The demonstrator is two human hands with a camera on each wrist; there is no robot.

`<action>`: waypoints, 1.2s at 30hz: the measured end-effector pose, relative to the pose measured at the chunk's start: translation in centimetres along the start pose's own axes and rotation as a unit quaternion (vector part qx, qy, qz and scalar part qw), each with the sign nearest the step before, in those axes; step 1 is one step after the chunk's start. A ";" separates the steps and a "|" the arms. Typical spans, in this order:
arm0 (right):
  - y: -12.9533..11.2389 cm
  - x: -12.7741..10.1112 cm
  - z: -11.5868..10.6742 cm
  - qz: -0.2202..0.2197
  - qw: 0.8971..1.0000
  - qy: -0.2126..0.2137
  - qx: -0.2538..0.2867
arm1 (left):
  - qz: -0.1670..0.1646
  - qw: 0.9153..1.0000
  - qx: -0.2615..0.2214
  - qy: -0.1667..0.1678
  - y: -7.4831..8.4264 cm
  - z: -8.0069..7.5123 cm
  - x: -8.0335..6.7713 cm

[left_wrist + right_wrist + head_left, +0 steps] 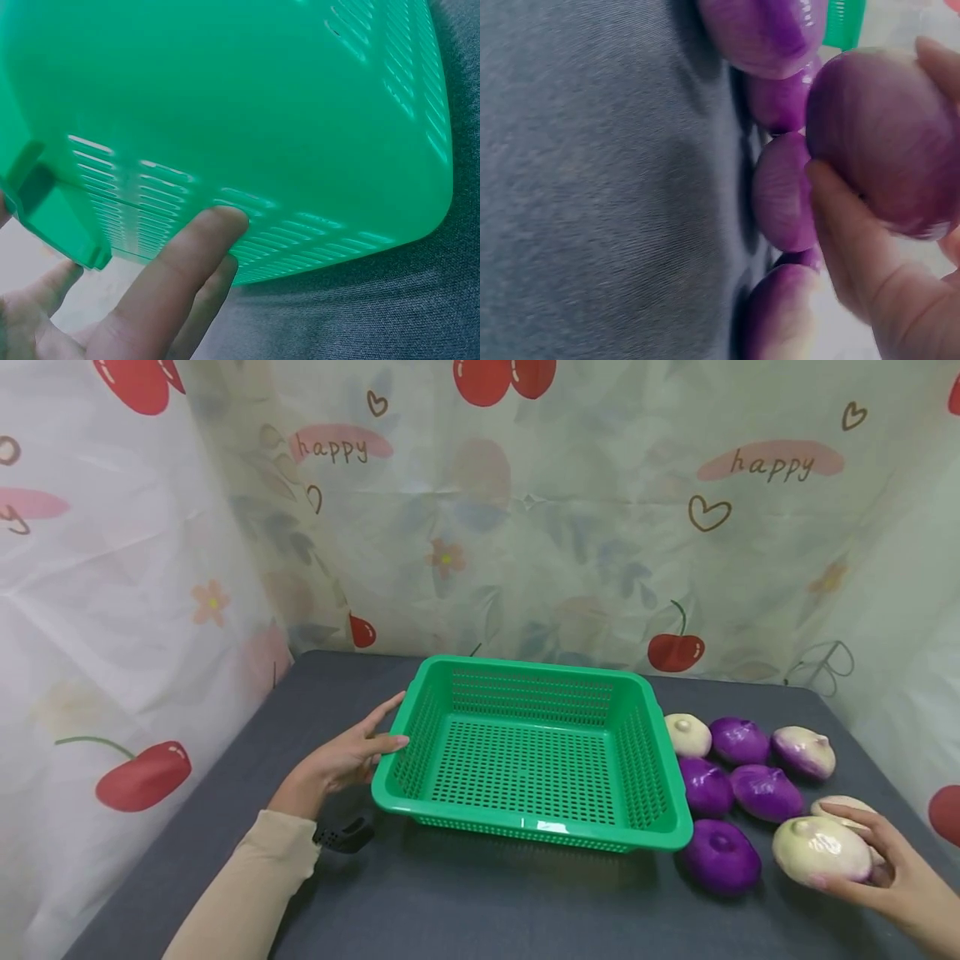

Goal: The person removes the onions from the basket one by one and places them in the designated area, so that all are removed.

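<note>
A green plastic basket (525,768) with slotted walls stands on the dark cloth. My left hand (348,756) is at its left rim, thumb and index finger reaching the edge. In the left wrist view, straight fingers (176,274) touch the outside of the basket wall (225,112). On the right, my right hand (892,868) grips a cream-and-purple onion (817,852), its pale end up. The right wrist view shows this onion (889,142) raised off the cloth, purple side toward the camera. Part of it is hidden by my fingers.
Several onions lie right of the basket, among them a purple one (722,857), a pale one (687,735) and a two-toned one (804,752). Another pale onion (843,806) sits partly hidden behind the held one. Patterned curtains (525,527) enclose the table's (480,902) back and sides.
</note>
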State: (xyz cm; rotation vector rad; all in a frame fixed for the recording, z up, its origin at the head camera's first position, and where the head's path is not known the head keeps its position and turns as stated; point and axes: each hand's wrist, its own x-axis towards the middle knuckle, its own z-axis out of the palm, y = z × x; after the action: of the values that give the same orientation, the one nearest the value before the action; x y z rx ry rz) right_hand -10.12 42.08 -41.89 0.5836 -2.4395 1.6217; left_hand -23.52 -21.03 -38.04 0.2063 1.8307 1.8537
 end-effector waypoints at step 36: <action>3.0 -1.6 0.9 0.064 0.991 -0.035 -0.112 | -0.002 1.000 0.004 -0.002 0.1 -0.1 0.1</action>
State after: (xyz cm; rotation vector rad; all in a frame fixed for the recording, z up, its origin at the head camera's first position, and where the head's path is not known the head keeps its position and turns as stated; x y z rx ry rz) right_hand -9.78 42.70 -45.36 0.4651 -2.7132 1.3611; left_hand -23.64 -21.04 -38.01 0.2091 1.8357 1.8431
